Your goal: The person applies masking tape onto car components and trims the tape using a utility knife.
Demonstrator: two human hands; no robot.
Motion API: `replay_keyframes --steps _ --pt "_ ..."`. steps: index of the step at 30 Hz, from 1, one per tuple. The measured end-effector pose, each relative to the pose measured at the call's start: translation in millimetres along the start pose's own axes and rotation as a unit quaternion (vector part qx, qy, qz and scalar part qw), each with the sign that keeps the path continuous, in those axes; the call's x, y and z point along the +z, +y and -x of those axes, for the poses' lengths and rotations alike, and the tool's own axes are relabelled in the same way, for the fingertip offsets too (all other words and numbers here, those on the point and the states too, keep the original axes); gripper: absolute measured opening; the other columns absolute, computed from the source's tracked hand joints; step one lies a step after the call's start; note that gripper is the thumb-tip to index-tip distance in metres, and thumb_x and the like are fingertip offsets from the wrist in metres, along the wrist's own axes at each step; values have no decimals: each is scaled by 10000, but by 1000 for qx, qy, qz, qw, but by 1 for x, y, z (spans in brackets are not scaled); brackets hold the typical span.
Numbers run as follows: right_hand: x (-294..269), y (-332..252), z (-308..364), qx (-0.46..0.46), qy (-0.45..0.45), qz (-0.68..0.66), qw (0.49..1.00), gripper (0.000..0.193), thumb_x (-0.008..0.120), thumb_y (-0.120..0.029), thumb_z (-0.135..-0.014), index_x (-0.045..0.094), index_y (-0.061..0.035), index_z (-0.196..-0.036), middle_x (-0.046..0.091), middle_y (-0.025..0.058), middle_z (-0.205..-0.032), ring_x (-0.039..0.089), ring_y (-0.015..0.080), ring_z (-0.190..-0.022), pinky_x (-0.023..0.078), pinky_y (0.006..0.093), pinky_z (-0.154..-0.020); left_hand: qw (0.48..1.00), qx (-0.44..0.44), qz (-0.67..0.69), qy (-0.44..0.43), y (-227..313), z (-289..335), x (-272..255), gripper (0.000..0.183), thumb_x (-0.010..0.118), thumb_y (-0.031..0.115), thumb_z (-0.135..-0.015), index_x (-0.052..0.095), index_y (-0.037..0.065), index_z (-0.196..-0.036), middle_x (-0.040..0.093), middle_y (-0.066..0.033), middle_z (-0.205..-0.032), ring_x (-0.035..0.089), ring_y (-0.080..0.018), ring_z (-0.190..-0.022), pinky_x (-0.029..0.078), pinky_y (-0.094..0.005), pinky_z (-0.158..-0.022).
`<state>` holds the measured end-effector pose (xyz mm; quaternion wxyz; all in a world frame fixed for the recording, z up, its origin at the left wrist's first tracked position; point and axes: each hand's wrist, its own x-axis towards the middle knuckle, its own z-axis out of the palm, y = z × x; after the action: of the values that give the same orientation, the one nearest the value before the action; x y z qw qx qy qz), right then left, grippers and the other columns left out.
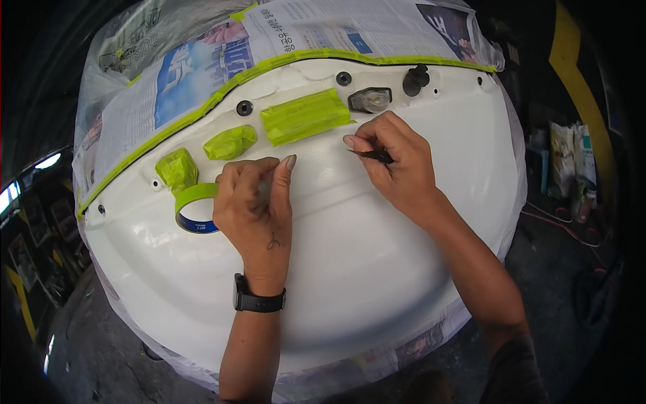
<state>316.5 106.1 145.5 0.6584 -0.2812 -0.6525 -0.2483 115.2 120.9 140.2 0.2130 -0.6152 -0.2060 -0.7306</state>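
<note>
My left hand [256, 209] is curled over the white panel, thumb and forefinger close together. A roll of yellow-green masking tape [195, 210] with a blue core sits at its outer side, partly hidden behind the fingers, which seem to hold it. My right hand [400, 161] grips a small dark pointed blade [370, 155], its tip toward the left. Between and beyond the hands, a wide tape-covered patch [306, 116] lies on the panel. Two smaller tape-wrapped parts [231, 142] [177, 168] stand to its left. An uncovered clear lamp [370, 100] is just beyond my right hand.
Newspaper [296, 34] and plastic film cover the far side, edged with green tape [269, 67]. A black fitting [416, 80] stands up at the far right of the white panel [363, 269]. Bags [572, 158] and a reddish cable [558, 222] lie off to the right.
</note>
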Motion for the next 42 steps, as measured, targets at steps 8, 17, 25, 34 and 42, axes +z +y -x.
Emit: replay_keyframes --steps 8,17,25,34,42 --pt "0 0 -16 -14 4 15 1000 150 756 -8 -869 636 6 -958 633 109 -871 631 258 -723 506 342 -669 999 4 42 0 -3 -8 15 175 813 87 -879 678 -9 -824 618 -30 -732 426 -103 -583 367 -265 -545" --pt "8 -18 -27 146 -16 -66 987 333 859 -222 -852 582 -38 -828 569 -5 -701 503 68 -650 427 241 -567 998 -8 69 -6 1 -18 12 253 833 133 -859 640 -15 -790 594 -23 -718 450 -115 -601 384 -277 -564" --pt "-2 -31 -35 268 -55 -40 961 392 825 -336 -873 645 10 -918 631 33 -736 572 126 -621 473 304 -584 999 4 36 24 2 -17 11 215 767 150 -927 663 -10 -828 575 -26 -705 454 -122 -605 383 -283 -562" --pt "-36 -75 36 356 -22 -145 923 223 692 -263 -1007 662 -59 -922 628 -2 -764 524 60 -585 400 230 -547 973 -110 179 -96 14 60 -147 190 643 106 -981 645 -29 -1114 617 -90 -1044 496 -67 -630 383 -239 -533" --pt "-11 -201 227 528 -301 -271 747 405 750 -285 -971 604 -30 -1250 666 81 -1043 629 156 -960 520 316 -825 765 -397 366 -352 53 166 -213 341 556 73 -1020 469 -4 -1340 482 -138 -1373 619 -155 -754 517 -286 -650"
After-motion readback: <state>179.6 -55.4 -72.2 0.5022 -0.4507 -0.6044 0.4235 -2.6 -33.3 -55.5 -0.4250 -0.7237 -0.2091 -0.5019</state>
